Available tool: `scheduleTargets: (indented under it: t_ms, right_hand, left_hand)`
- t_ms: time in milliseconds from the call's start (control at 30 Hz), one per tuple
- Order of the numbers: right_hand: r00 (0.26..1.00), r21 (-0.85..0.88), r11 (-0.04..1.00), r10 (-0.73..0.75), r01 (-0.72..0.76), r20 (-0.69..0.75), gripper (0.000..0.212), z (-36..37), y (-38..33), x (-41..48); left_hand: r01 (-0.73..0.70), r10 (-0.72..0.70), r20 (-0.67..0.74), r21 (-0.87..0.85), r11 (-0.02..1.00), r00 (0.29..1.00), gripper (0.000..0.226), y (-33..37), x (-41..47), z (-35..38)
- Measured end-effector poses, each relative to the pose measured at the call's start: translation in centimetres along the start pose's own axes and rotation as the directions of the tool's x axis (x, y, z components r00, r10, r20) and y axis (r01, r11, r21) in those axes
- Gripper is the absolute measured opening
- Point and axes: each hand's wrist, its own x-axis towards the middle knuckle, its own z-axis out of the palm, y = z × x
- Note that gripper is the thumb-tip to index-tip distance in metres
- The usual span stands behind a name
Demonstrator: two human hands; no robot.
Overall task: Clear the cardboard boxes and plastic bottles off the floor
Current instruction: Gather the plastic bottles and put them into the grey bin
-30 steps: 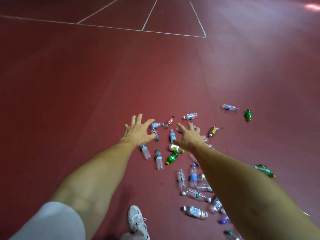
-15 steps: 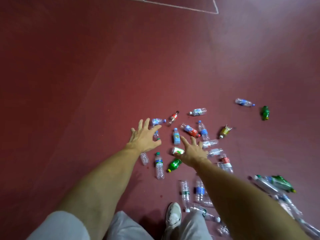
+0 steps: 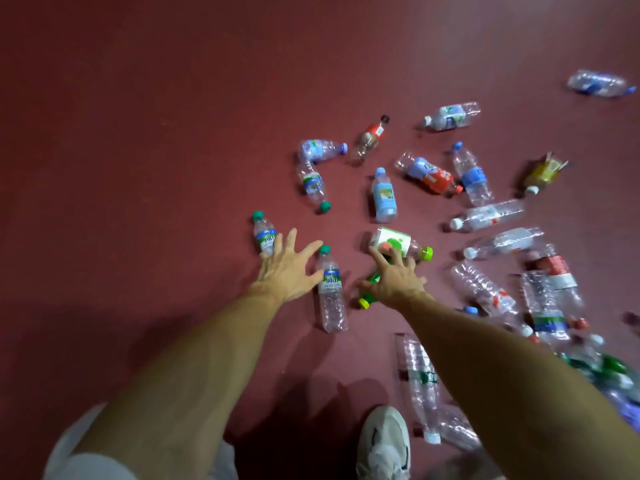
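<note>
Thin plastic is likely crumpling easily; I am hovering my left hand (image 3: 287, 268) and right hand (image 3: 394, 279), fingers spread, aiming for the clear bottle (image 3: 331, 299) mid-body.

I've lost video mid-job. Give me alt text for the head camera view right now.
Both hands reach down toward plastic bottles scattered on a dark red floor. The left hand, fingers spread, is beside a clear green-capped bottle; the right hand spreads over a small green bottle with a yellow cap. No cardboard boxes are in view.
</note>
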Motion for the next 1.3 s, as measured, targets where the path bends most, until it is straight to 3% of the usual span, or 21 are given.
scheduleTargets:
  t_ms: [267,400,600,733,800,900,1033,1300]
  right_hand:
    - [0.999,0.001,1.0,0.023,-0.023,-0.032,0.081,8.6,4.7,8.6]
    - [0.998,-0.047,0.997,0.061,-0.06,0.02,0.071,10.0,5.6,8.8]
    - [0.999,-0.002,1.0,-0.019,0.019,0.029,0.054,11.5,6.4,7.2]
    - [1.0,0.055,0.998,-0.013,0.014,-0.024,0.04,11.6,6.2,6.4]
    - [0.998,0.09,0.996,0.022,-0.017,-0.054,0.044,11.9,5.9,5.8]
    - [0.996,0.099,0.993,0.071,-0.065,-0.056,0.07,12.5,5.9,5.2]
    - [0.99,0.092,0.987,0.138,-0.136,-0.022,0.09,13.6,6.5,4.6]
    - [0.997,0.099,0.995,0.033,-0.026,-0.073,0.067,13.1,7.8,4.1]
  left_hand:
    - [-0.026,0.022,0.074,0.054,0.998,0.997,0.081,-1.6,5.6,12.1]
    - [-0.037,0.03,0.097,0.071,0.997,0.995,0.083,-1.0,5.8,13.4]
    - [-0.067,0.049,0.156,0.115,0.991,0.986,0.086,0.2,5.3,14.3]
    - [-0.016,0.016,0.138,-0.001,1.0,0.99,0.086,1.3,4.8,15.3]
    - [0.011,-0.005,0.143,-0.038,0.999,0.99,0.088,1.6,4.4,15.9]
    - [0.011,-0.001,0.145,-0.067,0.998,0.989,0.09,1.9,4.3,16.4]
    - [-0.057,0.076,0.174,-0.11,0.992,0.982,0.101,2.6,4.8,16.4]
    - [-0.037,0.069,0.221,-0.148,0.988,0.973,0.101,3.7,5.0,16.9]
